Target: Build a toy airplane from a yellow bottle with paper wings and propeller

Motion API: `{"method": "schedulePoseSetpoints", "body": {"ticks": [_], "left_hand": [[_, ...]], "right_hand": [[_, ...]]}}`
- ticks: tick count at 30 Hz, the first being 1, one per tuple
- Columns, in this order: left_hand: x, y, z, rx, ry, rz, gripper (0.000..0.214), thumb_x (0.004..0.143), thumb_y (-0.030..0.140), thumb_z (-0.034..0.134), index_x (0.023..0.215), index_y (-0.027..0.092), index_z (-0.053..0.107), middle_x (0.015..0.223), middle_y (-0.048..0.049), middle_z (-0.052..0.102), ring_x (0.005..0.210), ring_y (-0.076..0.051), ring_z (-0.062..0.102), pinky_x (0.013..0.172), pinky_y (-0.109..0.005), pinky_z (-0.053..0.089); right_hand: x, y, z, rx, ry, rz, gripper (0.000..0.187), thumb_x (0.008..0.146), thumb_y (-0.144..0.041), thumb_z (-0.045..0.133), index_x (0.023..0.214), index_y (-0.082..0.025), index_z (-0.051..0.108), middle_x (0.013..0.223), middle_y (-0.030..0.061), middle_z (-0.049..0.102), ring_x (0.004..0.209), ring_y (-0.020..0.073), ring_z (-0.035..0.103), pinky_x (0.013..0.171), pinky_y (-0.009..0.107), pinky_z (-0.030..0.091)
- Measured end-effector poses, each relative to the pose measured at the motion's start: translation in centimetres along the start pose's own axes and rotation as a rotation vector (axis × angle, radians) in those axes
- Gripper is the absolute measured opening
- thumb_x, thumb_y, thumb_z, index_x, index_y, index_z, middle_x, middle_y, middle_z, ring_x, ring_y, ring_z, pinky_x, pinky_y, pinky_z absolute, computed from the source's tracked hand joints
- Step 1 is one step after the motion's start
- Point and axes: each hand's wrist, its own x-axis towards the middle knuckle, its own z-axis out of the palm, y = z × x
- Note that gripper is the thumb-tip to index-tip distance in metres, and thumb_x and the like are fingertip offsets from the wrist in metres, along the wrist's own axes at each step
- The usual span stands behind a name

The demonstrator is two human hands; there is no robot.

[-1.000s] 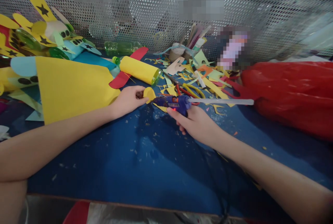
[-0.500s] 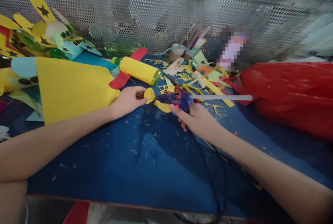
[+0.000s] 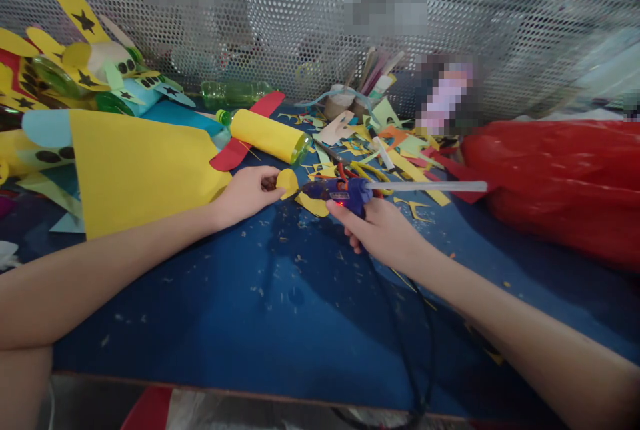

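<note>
My left hand [image 3: 246, 194] pinches a small round yellow foam piece [image 3: 287, 181] just above the blue table [image 3: 280, 303]. My right hand [image 3: 377, 229] grips a blue hot glue gun [image 3: 340, 191] with a red light lit on its side. Its nozzle points left at the yellow piece, almost touching it. A clear glue stick [image 3: 425, 186] sticks out of the gun's back to the right. The gun's black cord [image 3: 417, 343] runs down toward the table's front edge.
A large yellow foam sheet [image 3: 135, 167] lies left. Behind it stand bottle-and-foam planes [image 3: 85, 67]. A yellow-wrapped bottle with red wings [image 3: 265, 133] lies ahead. Foam scraps and scissors [image 3: 365, 173] litter the middle. A red plastic bag [image 3: 555, 177] sits right; perforated metal mesh [image 3: 300, 10] closes the back.
My right hand has shifted the glue gun slightly right and away from me; the nozzle stays at the yellow piece. My left hand has not moved.
</note>
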Motion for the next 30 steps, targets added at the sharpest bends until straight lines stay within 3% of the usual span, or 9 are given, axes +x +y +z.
{"method": "schedulePoseSetpoints", "body": {"ticks": [8,12,15,17,21,26,30], "left_hand": [[0.1,-0.3,0.0,0.032,0.016,0.012,0.012,0.077,0.026,0.060,0.082,0.016,0.065,0.076,-0.0015,0.066,0.069,-0.015,0.059,0.064,-0.027,0.044],[0.1,-0.1,0.0,0.039,0.013,-0.003,0.010,0.077,0.027,0.060,0.077,0.016,0.062,0.072,-0.0005,0.063,0.067,-0.015,0.057,0.062,-0.026,0.042],[0.0,0.0,-0.1,0.044,0.007,-0.008,0.011,0.077,0.027,0.059,0.074,0.017,0.061,0.071,-0.0003,0.062,0.067,-0.015,0.057,0.062,-0.026,0.042],[0.0,0.0,-0.1,0.066,0.015,0.007,0.013,0.079,0.028,0.057,0.073,0.017,0.060,0.071,-0.0005,0.062,0.067,-0.015,0.057,0.062,-0.027,0.042],[0.1,-0.2,-0.1,0.090,0.026,0.052,0.018,0.082,0.029,0.052,0.073,0.017,0.060,0.070,-0.0017,0.063,0.066,-0.015,0.057,0.061,-0.027,0.041],[0.2,-0.3,-0.1,0.133,0.044,0.077,0.017,0.082,0.027,0.052,0.072,0.017,0.060,0.071,-0.0023,0.064,0.064,-0.015,0.056,0.060,-0.027,0.039],[0.2,-0.3,-0.1,0.123,0.034,0.069,0.016,0.083,0.027,0.051,0.074,0.017,0.061,0.075,-0.0030,0.066,0.067,-0.016,0.058,0.062,-0.027,0.040]], "right_hand": [[0.0,-0.3,-0.4,0.026,0.016,0.031,0.044,0.082,-0.061,0.055,0.064,-0.020,0.049,0.046,-0.0021,0.053,0.036,0.0130,0.054,0.037,0.024,0.043],[0.1,-0.4,-2.1,0.059,0.086,0.049,0.051,0.083,-0.064,0.049,0.062,-0.018,0.052,0.049,0.0003,0.055,0.038,0.0106,0.052,0.041,0.023,0.043],[0.4,0.3,-3.7,0.179,0.196,0.015,0.051,0.083,-0.065,0.049,0.071,-0.016,0.060,0.066,0.0049,0.063,0.052,0.0118,0.056,0.047,0.024,0.045],[0.7,1.3,-4.8,0.264,0.314,0.060,0.051,0.083,-0.064,0.050,0.077,-0.015,0.063,0.077,0.0084,0.065,0.061,0.0135,0.057,0.051,0.024,0.046],[0.6,4.0,-6.9,0.335,0.455,0.197,0.048,0.090,-0.054,0.044,0.070,-0.014,0.060,0.076,0.0107,0.062,0.061,0.0119,0.051,0.057,0.026,0.042],[0.1,7.8,-9.8,0.478,0.608,0.483,0.040,0.092,-0.047,0.043,0.070,-0.017,0.056,0.067,0.0100,0.059,0.051,0.0115,0.049,0.047,0.027,0.035],[-0.2,11.0,-11.1,0.341,0.550,0.566,0.051,0.090,-0.057,0.040,0.060,-0.019,0.055,0.047,0.0039,0.048,0.037,0.0105,0.042,0.042,0.029,0.027]]}}
